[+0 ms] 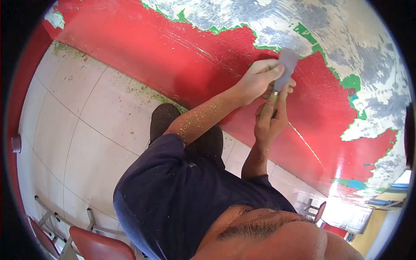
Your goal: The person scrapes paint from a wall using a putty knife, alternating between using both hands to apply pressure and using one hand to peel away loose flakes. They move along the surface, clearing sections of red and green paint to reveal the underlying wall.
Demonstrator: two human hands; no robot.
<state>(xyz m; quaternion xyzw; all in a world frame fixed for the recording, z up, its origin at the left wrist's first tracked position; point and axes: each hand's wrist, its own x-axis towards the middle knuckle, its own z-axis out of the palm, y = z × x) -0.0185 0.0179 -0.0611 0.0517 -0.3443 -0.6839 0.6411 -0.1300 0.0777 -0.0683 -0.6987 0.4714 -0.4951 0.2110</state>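
Note:
A putty knife [286,65] with a wide grey blade is held up against the red wall [208,52], its tip at the ragged edge of the peeled paint. My right hand [272,118] is closed round its handle, index finger stretched along it. On the blade presses the thumb of my left hand [260,80]; its other fingers are partly hidden behind the metal. Above and to the right, red paint gives way to a scraped white and grey patch [320,21], bordered by green paint [350,81]. Paint flakes cling to my left forearm.
Paint chips [138,89] lie along the wall's foot on the tiled floor [97,130]. Red chairs [99,245] with metal frames stand at the lower left. Another chair [320,211] is at the lower right. My dark shoe [164,115] is near the wall.

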